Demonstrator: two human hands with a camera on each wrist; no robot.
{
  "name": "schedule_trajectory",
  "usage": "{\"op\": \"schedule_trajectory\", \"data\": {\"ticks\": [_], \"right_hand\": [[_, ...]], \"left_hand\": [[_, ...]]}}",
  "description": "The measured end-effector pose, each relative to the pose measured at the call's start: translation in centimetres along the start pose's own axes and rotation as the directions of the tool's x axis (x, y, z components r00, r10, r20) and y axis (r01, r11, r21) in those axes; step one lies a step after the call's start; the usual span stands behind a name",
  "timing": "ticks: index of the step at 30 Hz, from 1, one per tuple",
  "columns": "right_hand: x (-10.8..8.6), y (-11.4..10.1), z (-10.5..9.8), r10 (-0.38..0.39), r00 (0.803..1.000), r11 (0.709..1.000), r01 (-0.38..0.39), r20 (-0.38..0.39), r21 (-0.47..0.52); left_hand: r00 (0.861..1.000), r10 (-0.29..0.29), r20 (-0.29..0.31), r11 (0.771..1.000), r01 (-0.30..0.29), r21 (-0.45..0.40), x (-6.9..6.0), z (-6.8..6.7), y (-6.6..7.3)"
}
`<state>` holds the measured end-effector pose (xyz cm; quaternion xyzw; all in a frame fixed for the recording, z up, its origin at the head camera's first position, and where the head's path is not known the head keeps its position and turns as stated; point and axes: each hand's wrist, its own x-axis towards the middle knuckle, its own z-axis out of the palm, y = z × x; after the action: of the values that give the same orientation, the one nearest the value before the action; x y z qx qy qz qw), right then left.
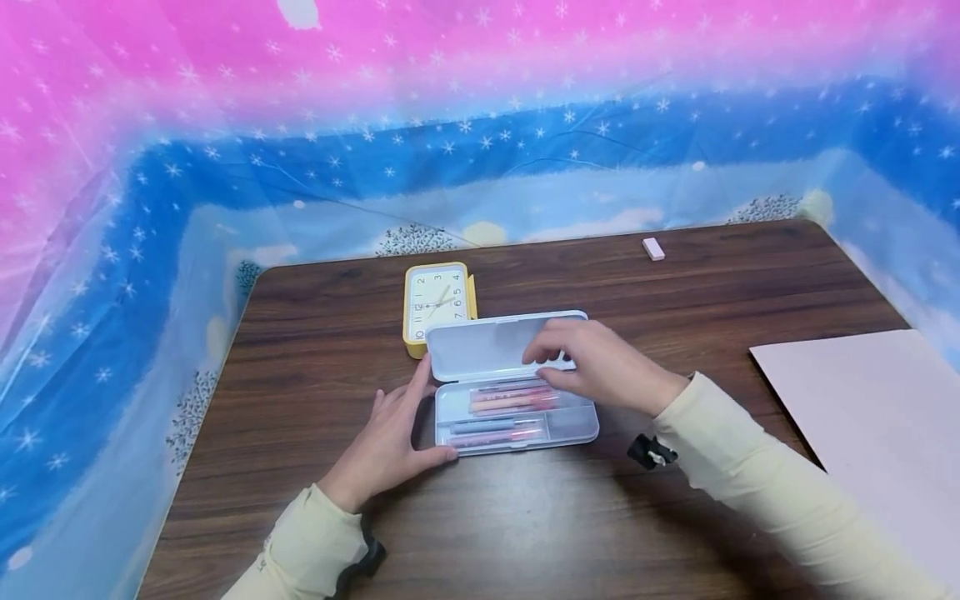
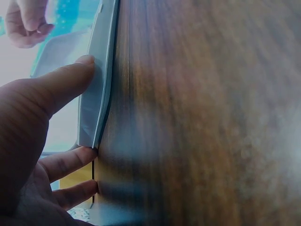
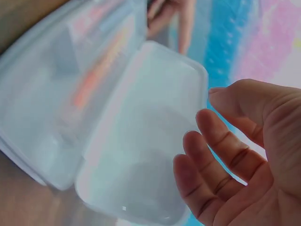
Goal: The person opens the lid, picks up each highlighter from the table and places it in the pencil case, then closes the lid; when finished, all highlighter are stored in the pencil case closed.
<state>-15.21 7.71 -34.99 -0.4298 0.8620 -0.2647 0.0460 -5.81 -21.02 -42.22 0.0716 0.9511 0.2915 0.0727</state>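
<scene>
A white pencil case [image 1: 572,425] lies open on the table, its lid [image 1: 472,350] tilted back. Several pens [image 1: 513,398] with pink and grey parts lie in its compartments; the small right-hand compartment holds nothing visible. My left hand [image 1: 390,442] rests at the case's left end, thumb against the front side [image 2: 94,108], other fingers stretched toward the back corner. Over the right part of the lid hovers my right hand [image 1: 588,358], fingers loosely bent and nothing between them. In the right wrist view its fingertips [image 3: 190,141] are by the lid's edge; whether they touch is unclear.
Just behind the lid, a yellow alarm clock [image 1: 437,304] lies face up. A small pale pink block [image 1: 653,249], perhaps an eraser, lies near the back edge. To the right is a flat pale board [image 1: 862,400]. Patterned cloth [image 1: 480,150] surrounds the wooden table [image 1: 315,350].
</scene>
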Motion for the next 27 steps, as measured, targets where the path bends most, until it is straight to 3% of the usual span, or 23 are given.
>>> {"op": "schedule_trajectory", "data": {"ticks": [10, 14, 20, 27], "right_hand": [[0.4, 2.6, -3.6, 0.101, 0.985, 0.995, -0.097, -0.141, 0.035], [0.5, 4.3, -3.4, 0.13, 0.977, 0.991, -0.121, -0.171, 0.058], [0.8, 5.7, -2.5, 0.193, 0.97, 0.977, -0.175, -0.149, 0.125], [0.9, 5.8, -2.0, 0.177, 0.974, 0.98, -0.161, -0.145, 0.114]], "left_hand": [[1.0, -0.02, 0.01, 1.0, 0.02, -0.01, 0.0, -0.1, 0.0], [0.999, -0.026, 0.018, 1.0, 0.026, -0.013, 0.0, -0.1, 0.0], [1.0, -0.024, 0.012, 1.0, 0.024, -0.018, 0.0, -0.1, 0.0], [0.999, -0.032, 0.011, 0.999, 0.032, -0.025, 0.0, -0.1, 0.0]]}}
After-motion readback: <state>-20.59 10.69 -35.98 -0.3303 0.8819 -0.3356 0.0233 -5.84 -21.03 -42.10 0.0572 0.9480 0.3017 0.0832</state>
